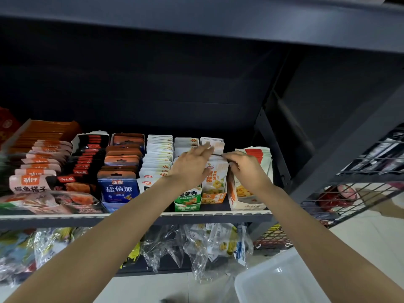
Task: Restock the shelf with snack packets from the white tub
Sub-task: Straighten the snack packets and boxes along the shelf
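Observation:
Both my hands reach into the dark shelf point(131, 215) over a row of orange-and-white snack packets point(215, 178) standing in an orange display box. My left hand point(192, 165) rests on the packet tops, fingers spread toward the back of the row. My right hand point(244, 169) pinches the top edge of the packets from the right side. The white tub point(282, 281) sits low at the bottom right, and its visible part shows no packets.
Neighbouring rows hold green packets point(188, 199), white packets point(157, 156), blue packets point(118, 189) and red-topped white packets point(255, 156). Clear bags point(196, 243) hang below the shelf. A black wire basket rack point(360, 193) stands to the right. An upper shelf point(196, 22) overhangs.

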Demonstrator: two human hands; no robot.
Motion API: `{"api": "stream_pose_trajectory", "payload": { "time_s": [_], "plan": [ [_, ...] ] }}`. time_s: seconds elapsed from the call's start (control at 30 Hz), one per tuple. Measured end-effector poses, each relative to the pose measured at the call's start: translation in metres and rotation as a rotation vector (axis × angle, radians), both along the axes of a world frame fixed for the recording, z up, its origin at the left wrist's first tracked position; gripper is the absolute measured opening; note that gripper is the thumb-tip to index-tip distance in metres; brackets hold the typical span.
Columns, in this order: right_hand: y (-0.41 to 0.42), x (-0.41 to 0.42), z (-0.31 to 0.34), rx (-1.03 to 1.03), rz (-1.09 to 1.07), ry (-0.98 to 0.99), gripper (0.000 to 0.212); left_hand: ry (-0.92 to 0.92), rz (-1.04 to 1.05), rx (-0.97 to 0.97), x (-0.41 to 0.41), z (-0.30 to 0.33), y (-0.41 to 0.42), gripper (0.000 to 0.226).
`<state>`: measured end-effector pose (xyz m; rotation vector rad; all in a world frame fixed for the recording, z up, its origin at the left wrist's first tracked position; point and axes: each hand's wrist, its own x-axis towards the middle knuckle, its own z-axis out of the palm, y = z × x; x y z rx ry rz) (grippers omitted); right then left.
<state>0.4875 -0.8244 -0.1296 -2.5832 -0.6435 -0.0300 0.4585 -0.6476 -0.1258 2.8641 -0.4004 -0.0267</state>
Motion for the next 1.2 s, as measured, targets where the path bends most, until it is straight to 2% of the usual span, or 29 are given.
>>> {"api": "stream_pose_trajectory", "payload": {
  "time_s": [0.13, 0.27, 0.4, 0.5, 0.77, 0.93, 1.1, 1.2],
  "plan": [
    [0.003, -0.012, -0.009, -0.083, 0.027, 0.025, 0.046, 0.133, 0.027, 0.111, 0.007, -0.001, -0.002, 0.066],
    [0.006, -0.031, -0.023, -0.071, 0.05, 0.034, 0.037, 0.2, 0.056, -0.011, 0.009, -0.002, -0.002, 0.069],
    [0.006, -0.037, -0.037, -0.267, 0.103, 0.133, 0.03, 0.195, 0.05, -0.089, 0.006, -0.006, -0.002, 0.07],
    [0.007, -0.041, -0.045, -0.366, 0.145, 0.123, 0.03, 0.159, 0.037, -0.088, 0.005, -0.008, -0.001, 0.067],
    [0.002, -0.052, -0.047, -0.367, 0.122, 0.144, 0.021, -0.03, 0.018, 0.022, -0.008, -0.002, -0.009, 0.04],
    [-0.004, -0.057, -0.045, -0.314, 0.112, 0.153, 0.025, -0.07, 0.001, 0.106, -0.007, 0.0, -0.023, 0.045],
    [-0.012, -0.062, -0.043, -0.258, 0.083, 0.074, 0.028, -0.066, 0.023, 0.236, 0.004, 0.003, -0.032, 0.054],
    [-0.02, -0.067, -0.051, -0.236, 0.034, -0.079, 0.026, -0.085, 0.037, 0.183, 0.003, -0.003, -0.031, 0.042]
  ]
}}
